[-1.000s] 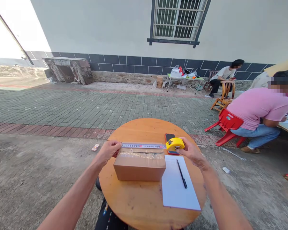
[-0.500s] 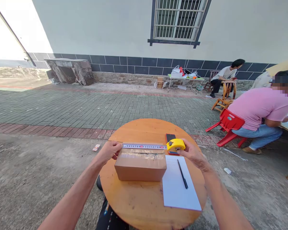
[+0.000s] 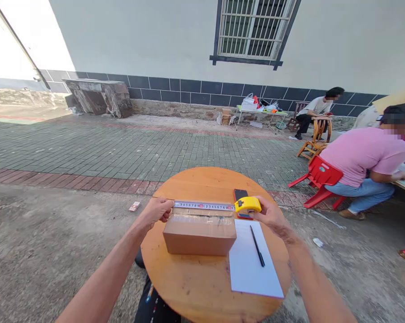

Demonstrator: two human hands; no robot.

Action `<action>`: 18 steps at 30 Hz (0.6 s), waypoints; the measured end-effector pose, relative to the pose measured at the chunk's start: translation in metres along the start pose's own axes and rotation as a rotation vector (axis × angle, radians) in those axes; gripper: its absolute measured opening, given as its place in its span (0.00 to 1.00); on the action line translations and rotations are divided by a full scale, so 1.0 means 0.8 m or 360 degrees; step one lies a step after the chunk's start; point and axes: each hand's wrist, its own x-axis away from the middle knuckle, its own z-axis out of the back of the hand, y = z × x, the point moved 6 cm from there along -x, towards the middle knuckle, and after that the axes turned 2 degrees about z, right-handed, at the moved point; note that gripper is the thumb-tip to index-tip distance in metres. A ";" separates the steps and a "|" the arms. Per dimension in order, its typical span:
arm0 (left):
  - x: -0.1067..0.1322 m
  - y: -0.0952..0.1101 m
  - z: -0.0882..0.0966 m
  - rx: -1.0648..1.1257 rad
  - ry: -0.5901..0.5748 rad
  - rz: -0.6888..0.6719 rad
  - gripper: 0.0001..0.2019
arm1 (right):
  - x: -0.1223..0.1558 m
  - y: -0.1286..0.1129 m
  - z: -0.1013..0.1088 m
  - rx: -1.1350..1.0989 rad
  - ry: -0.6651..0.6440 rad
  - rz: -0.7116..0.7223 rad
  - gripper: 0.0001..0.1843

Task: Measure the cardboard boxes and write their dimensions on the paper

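Note:
A yellow tape measure (image 3: 248,204) is in my right hand (image 3: 269,212), its fingers closed on the case. The white blade (image 3: 204,206) stretches left along the far top edge of a brown cardboard box (image 3: 199,240). At the box's far left corner, my left hand (image 3: 158,211) pinches the free end of the blade. Clear tape covers part of the box's top. Just right of the box lies a sheet of white paper (image 3: 246,273) with a black pen (image 3: 257,246) on it. A phone with a red edge (image 3: 240,194) is partly hidden behind the tape measure.
All this rests on a round wooden table (image 3: 189,285). To the right, a person in a pink shirt (image 3: 360,150) sits on a red plastic chair (image 3: 323,177) at another table. Farther back are a wooden chair (image 3: 315,139), another seated person (image 3: 319,110) and a cluttered folding table (image 3: 261,110).
The view shifts slightly. My hands keep the tape measure stretched along the box with almost no movement. The person in pink has moved an arm a little.

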 end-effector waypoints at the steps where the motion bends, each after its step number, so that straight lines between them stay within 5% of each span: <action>1: -0.001 0.002 0.003 0.0010 0.0025 -0.0015 0.13 | 0.000 -0.003 0.000 0.0007 -0.0003 0.0009 0.24; 6: 0.002 0.022 0.029 0.0082 0.0100 -0.0138 0.13 | 0.012 -0.040 -0.005 0.0152 0.0046 0.0149 0.21; 10: 0.028 0.047 0.033 0.0168 -0.0016 -0.0266 0.13 | 0.048 -0.081 -0.024 0.0351 0.0145 0.0286 0.21; 18: 0.110 0.050 -0.050 0.0158 -0.0319 -0.0178 0.14 | 0.131 -0.092 -0.114 0.0725 0.0227 0.0582 0.22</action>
